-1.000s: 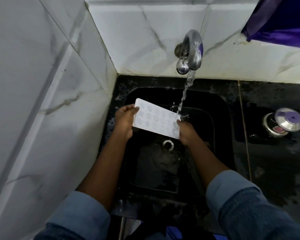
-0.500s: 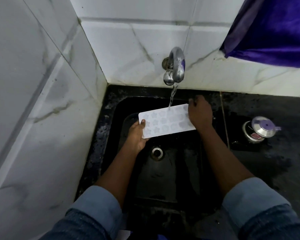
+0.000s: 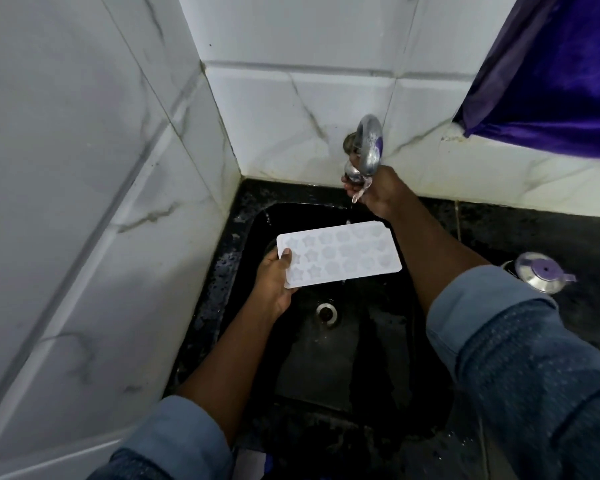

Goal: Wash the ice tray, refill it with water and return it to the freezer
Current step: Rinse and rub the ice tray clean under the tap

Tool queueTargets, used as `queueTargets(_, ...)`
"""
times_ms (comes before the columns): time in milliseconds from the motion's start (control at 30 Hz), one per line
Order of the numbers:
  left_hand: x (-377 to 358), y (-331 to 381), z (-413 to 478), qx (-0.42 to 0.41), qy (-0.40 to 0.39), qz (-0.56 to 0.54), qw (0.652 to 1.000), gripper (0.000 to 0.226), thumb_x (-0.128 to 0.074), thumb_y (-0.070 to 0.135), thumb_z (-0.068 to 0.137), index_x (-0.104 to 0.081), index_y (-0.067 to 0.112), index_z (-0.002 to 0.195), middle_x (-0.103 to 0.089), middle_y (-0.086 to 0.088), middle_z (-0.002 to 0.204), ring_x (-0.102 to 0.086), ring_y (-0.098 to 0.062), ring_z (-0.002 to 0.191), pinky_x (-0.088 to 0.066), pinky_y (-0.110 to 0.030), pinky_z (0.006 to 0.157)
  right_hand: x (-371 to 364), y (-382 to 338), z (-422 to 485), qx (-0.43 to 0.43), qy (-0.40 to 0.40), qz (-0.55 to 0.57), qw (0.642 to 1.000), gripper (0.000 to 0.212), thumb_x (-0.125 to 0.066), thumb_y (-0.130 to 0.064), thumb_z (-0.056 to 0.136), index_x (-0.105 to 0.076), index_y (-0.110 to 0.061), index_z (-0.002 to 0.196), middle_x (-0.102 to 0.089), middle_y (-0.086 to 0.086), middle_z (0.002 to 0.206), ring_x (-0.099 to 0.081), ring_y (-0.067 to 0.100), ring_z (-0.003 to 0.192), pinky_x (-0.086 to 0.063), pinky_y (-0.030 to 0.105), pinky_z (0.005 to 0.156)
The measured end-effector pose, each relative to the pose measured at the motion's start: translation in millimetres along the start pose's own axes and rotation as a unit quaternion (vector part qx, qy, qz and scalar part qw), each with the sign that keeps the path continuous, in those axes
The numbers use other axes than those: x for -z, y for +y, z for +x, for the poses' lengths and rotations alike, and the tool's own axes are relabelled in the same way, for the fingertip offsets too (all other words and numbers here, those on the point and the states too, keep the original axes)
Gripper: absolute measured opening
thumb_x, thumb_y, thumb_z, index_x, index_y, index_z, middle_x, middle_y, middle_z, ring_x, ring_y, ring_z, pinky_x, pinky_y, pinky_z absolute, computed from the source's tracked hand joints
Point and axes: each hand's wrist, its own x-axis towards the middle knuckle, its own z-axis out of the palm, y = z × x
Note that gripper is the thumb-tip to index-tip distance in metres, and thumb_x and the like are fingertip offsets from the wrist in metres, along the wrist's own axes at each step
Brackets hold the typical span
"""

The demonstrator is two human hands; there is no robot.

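Note:
The white ice tray [image 3: 343, 252], moulded with star and flower shapes, is held roughly level over the black sink [image 3: 243, 237]. My left hand [image 3: 274, 280] grips its left end, thumb on top. My right hand [image 3: 378, 192] is up at the metal tap [image 3: 368, 147] on the back wall, fingers wrapped around its lower knob. A thin trickle of water falls from the spout towards the tray's far edge.
White marble-look tiles close in the left and back. The sink drain [image 3: 326, 311] lies below the tray. A steel pot with a lid [image 3: 541, 271] stands on the wet black counter at right. Purple cloth [image 3: 551, 74] hangs at the upper right.
My right hand let go of the tray's right end and rose to the tap. The water stream thinned to a trickle. My left hand now holds the tray alone.

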Motion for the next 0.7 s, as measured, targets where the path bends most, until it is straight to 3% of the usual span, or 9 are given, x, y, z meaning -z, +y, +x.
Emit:
queueTargets(67,3.9,1.9,-9.7,-0.005,0.008,-0.001,1.000,0.036,-0.047,0.018,0.113,-0.057,0.006,0.145,-0.071,-0.019,0.134,-0.070,-0.041,0.120,-0.063,-0.053,0.087,8.3,-8.3,-7.5,-0.026,-0.030,-0.037,0.999,0.028,-0.050,-0.028,0.105,-0.067,-0.007,0.114,-0.073,0.011,0.092,-0.070,0.022,0.080,-0.056,0.033,0.076)
queueTargets(133,7.6,3.2,-18.3,-0.009,0.015,-0.002,1.000,0.035,-0.046,0.018,0.113,-0.057,0.007,0.145,-0.071,-0.019,0.134,-0.070,-0.041,0.119,-0.063,-0.052,0.085,14.2,-5.3,-23.4,0.010,0.039,-0.178,0.983,0.035,-0.051,-0.038,0.103,-0.071,-0.009,0.101,-0.075,0.012,0.093,-0.069,0.024,0.082,-0.053,0.039,0.083)
queueTargets(233,11.4,4.0,-33.2,-0.025,0.019,-0.003,0.999,0.035,-0.045,0.016,0.113,-0.057,0.005,0.144,-0.070,-0.021,0.135,-0.071,-0.041,0.118,-0.064,-0.051,0.084,13.1,28.4,-77.1,0.164,0.161,-0.401,0.887,0.032,-0.048,-0.027,0.108,-0.068,-0.003,0.099,-0.072,0.020,0.104,-0.067,0.034,0.097,-0.041,0.034,0.078)
queueTargets(300,13.4,1.3,-42.4,-0.036,0.002,-0.008,0.999,0.034,-0.044,0.012,0.113,-0.054,-0.003,0.142,-0.073,-0.023,0.128,-0.074,-0.038,0.109,-0.064,-0.049,0.081,-6.6,64.3,-124.6,0.218,0.069,-0.432,0.872,0.041,-0.043,-0.032,0.111,-0.063,-0.004,0.134,-0.063,0.018,0.140,-0.056,0.032,0.133,-0.038,0.028,0.105)
queueTargets(333,13.2,0.7,-48.1,-0.044,-0.006,-0.011,0.999,0.033,-0.043,0.009,0.113,-0.053,-0.008,0.139,-0.075,-0.022,0.120,-0.077,-0.035,0.101,-0.065,-0.045,0.077,-19.2,80.3,-144.3,0.234,-0.008,-0.458,0.858,0.056,-0.038,-0.042,0.111,-0.049,-0.005,0.151,-0.048,0.014,0.157,-0.040,0.027,0.149,-0.025,0.030,0.121)
queueTargets(400,12.1,-0.2,-58.9,-0.063,-0.029,-0.022,0.997,0.034,-0.043,0.005,0.111,-0.051,-0.012,0.139,-0.074,-0.025,0.120,-0.076,-0.034,0.100,-0.065,-0.045,0.080,-43.9,105.6,-165.2,0.268,-0.134,-0.548,0.781,0.078,-0.020,-0.061,0.106,-0.020,-0.009,0.165,-0.016,0.006,0.172,-0.007,0.018,0.159,0.002,0.031,0.129)
queueTargets(467,14.2,-1.3,-63.9,-0.078,-0.038,-0.033,0.996,0.036,-0.047,0.005,0.109,-0.054,-0.008,0.142,-0.067,-0.026,0.135,-0.071,-0.036,0.115,-0.063,-0.044,0.092,-65.1,123.5,-171.7,0.288,-0.180,-0.599,0.726,0.085,-0.013,-0.066,0.102,-0.005,-0.011,0.166,0.002,0.004,0.173,0.009,0.016,0.159,0.012,0.030,0.126)
queueTargets(600,21.5,1.9,-74.1,-0.078,-0.037,-0.051,0.995,0.026,-0.048,0.002,0.107,-0.063,0.000,0.128,-0.070,-0.023,0.125,-0.077,-0.030,0.098,-0.065,-0.045,0.084,-53.2,144.4,-162.1,0.263,-0.187,-0.636,0.701,0.098,-0.001,-0.077,0.094,0.002,-0.012,0.166,0.006,0.006,0.174,0.009,0.021,0.160,0.004,0.041,0.130)
queueTargets(700,29.1,4.4,-84.6,-0.071,-0.003,-0.057,0.996,0.032,-0.048,0.002,0.107,-0.058,-0.005,0.137,-0.069,-0.028,0.128,-0.076,-0.037,0.100,-0.066,-0.051,0.080,-5.7,152.6,-141.6,0.182,-0.126,-0.630,0.744,0.105,0.005,-0.081,0.089,0.000,-0.010,0.166,0.002,0.011,0.174,0.004,0.022,0.161,0.001,0.043,0.130)
